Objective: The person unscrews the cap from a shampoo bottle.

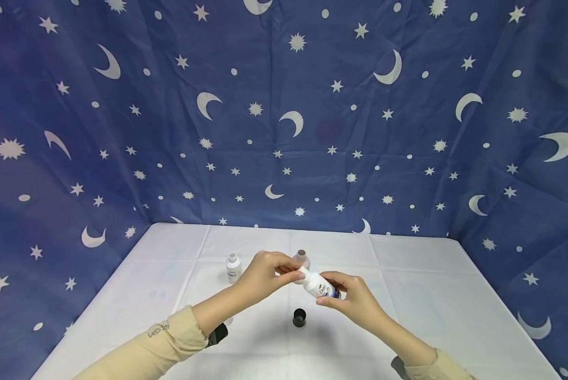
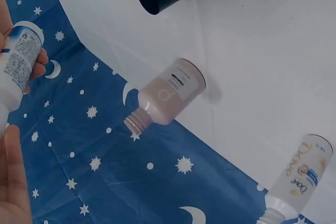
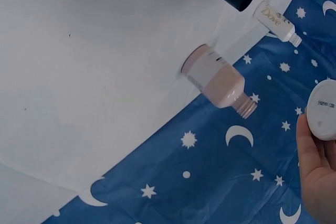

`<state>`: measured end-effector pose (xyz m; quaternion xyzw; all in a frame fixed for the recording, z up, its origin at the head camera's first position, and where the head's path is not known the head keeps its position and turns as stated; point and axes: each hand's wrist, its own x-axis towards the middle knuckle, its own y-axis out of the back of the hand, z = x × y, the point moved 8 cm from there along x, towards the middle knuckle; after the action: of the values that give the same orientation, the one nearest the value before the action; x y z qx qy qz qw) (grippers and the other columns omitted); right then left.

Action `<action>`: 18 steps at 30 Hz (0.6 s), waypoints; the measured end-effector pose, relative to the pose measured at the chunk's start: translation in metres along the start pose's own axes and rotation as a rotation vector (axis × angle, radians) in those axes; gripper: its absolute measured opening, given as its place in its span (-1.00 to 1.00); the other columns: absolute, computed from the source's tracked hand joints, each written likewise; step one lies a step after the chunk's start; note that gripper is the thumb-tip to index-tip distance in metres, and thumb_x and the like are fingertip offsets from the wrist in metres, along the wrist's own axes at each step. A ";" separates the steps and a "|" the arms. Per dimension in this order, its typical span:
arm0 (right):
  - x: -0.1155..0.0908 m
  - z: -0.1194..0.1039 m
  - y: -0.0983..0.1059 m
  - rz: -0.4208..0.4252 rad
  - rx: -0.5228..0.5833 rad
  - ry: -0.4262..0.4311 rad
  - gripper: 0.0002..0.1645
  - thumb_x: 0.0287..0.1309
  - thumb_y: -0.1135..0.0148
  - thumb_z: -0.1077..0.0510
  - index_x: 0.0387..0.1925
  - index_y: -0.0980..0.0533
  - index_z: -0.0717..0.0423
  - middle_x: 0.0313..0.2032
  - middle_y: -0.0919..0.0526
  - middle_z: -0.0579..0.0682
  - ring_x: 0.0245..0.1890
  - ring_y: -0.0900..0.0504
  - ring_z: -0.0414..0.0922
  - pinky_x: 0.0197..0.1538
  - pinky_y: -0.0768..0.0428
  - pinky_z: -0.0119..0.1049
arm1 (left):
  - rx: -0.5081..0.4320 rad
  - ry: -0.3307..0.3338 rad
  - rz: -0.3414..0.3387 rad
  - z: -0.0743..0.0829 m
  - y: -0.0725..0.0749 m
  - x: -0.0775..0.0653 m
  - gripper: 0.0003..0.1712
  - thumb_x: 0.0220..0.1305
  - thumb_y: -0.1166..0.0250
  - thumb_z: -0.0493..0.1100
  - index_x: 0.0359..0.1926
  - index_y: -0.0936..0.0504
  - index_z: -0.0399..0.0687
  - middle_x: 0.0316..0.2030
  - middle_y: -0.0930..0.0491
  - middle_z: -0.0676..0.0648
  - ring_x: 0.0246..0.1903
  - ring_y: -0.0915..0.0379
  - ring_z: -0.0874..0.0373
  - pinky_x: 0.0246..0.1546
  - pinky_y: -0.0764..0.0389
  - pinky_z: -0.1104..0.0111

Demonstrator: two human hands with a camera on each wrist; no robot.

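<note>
My right hand (image 1: 355, 298) grips a white Dove bottle (image 1: 318, 285) with a blue-marked label, tilted in the air above the table. At its neck end, my left hand (image 1: 268, 274) pinches the white top (image 1: 304, 273) between thumb and fingers. Whether that top is a separate cap cannot be told. In the right wrist view the bottle's round white base (image 3: 323, 111) faces the camera. Just behind the hands stands a pink bottle (image 2: 170, 93) without a cap, partly hidden in the head view. Left of it is another uncapped white Dove bottle (image 1: 234, 268).
A black cap (image 1: 299, 317) rests on the white-covered table (image 1: 384, 338), nearer than the bottles. A small white thing (image 1: 229, 321) peeks out beside the left forearm, mostly hidden. Blue cloth (image 1: 284, 132) with moons and stars hangs behind and along both sides.
</note>
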<state>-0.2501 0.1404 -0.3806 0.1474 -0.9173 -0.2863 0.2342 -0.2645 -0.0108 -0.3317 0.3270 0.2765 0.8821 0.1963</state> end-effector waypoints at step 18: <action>0.005 0.007 -0.011 -0.012 0.064 -0.045 -0.51 -0.01 -0.41 0.13 -0.06 -0.49 0.27 -0.17 -0.69 0.10 -0.15 -0.67 -0.10 0.01 -0.64 -0.24 | -0.062 0.047 0.023 0.003 -0.003 0.008 -0.76 0.01 -0.45 -0.20 -0.30 -0.71 -0.27 -0.43 -0.71 -0.11 -0.49 -0.58 0.27 -0.42 -0.62 0.56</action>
<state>-0.2567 0.1328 -0.3901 0.1540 -0.9302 -0.2612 0.2069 -0.2674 -0.0036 -0.3276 0.3029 0.2498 0.9000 0.1895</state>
